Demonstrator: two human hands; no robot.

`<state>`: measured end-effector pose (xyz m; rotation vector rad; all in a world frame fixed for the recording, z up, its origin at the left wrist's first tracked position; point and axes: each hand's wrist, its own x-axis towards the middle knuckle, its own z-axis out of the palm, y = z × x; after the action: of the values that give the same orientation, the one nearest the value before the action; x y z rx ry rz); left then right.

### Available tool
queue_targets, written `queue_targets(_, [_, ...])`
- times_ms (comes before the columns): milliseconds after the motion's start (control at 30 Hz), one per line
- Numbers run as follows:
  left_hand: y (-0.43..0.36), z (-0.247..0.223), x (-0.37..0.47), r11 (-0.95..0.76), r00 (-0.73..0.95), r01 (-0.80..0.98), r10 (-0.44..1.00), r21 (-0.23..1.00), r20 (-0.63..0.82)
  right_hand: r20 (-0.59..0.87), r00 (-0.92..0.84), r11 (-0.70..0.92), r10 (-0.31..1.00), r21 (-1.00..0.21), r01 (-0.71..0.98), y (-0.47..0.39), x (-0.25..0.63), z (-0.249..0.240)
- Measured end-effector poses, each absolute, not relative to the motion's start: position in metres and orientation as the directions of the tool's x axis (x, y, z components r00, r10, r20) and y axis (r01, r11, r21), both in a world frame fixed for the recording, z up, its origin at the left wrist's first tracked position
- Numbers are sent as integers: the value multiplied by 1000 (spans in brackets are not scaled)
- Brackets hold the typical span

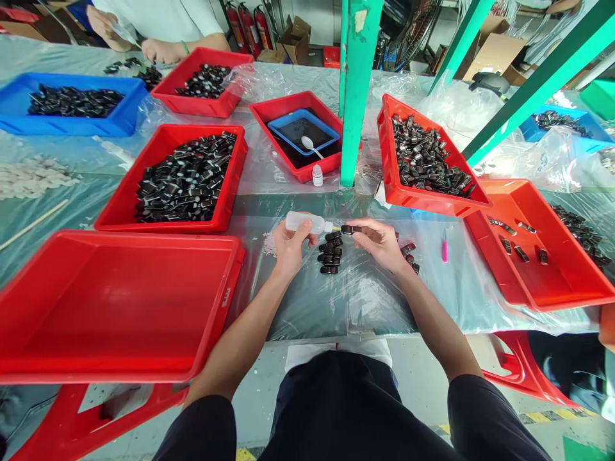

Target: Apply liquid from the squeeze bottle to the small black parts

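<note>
My left hand (291, 246) is wrapped round a white squeeze bottle (305, 223), which lies almost level with its thin nozzle pointing right. Between the fingers of my right hand (379, 242) is a small black glossy part (350, 229). The nozzle tip is at the left end of this part; whether they touch I cannot tell. Just below, a stack of similar black parts (330, 255) lies in rows on the plastic-covered table. A few more black parts (410, 257) lie beside my right wrist, partly hidden by it.
Red bins of black parts stand left (168, 131) and right (390, 173). Nearer are a bare red bin (115, 288) and one with several parts (557, 275). A green post (354, 96) rises ahead. A small bottle (318, 175) and pink-handled tool (445, 251) are nearby. Someone works opposite (163, 25).
</note>
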<state>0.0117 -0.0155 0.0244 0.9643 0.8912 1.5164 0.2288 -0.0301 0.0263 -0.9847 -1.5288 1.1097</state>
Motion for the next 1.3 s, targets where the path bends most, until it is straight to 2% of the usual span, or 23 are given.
queue_targets(400, [-14, 20, 10, -105, -71, -443, 994, 891, 82, 259, -199, 277, 945, -959, 65, -31, 228, 27])
queue_targets(1300, [-15, 20, 8, -101, -72, -423, 994, 900, 77, 237, -209, 260, 949, -961, 93, -29, 231, 22])
